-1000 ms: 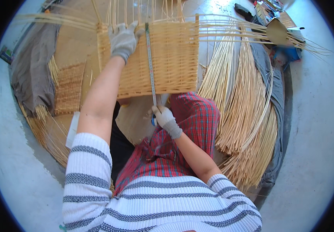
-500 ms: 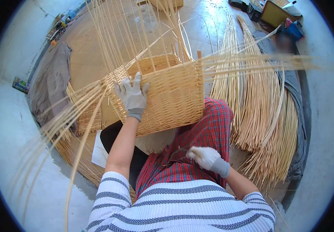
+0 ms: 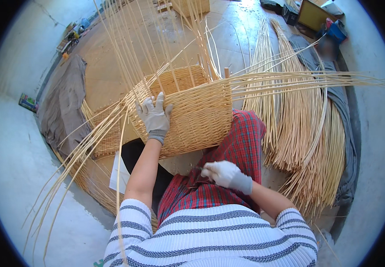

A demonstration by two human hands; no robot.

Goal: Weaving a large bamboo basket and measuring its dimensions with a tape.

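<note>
A rectangular wicker basket (image 3: pixel 201 115) leans tilted against my knees, with long bare canes sticking out of its rim upward and to both sides. My left hand (image 3: pixel 153 115), in a pale grey glove, lies against its near wall by the rim, fingers spread and pointing away from me. Over my lap hovers my gloved right hand (image 3: pixel 222 173), closed around something thin and dark that I cannot make out. That hand is apart from the basket.
Bundles of long canes (image 3: pixel 299 129) lie on the right over a grey cloth. Another woven piece (image 3: pixel 107 131) and a grey cloth (image 3: pixel 65 102) are at the left. Loose canes (image 3: pixel 63 187) from the basket reach far left. A box (image 3: pixel 192 6) stands at the back.
My right hand has moved left and slightly up over my lap. The basket has shifted a little, and its side canes have stopped blurring. My left hand stays on the wall.
</note>
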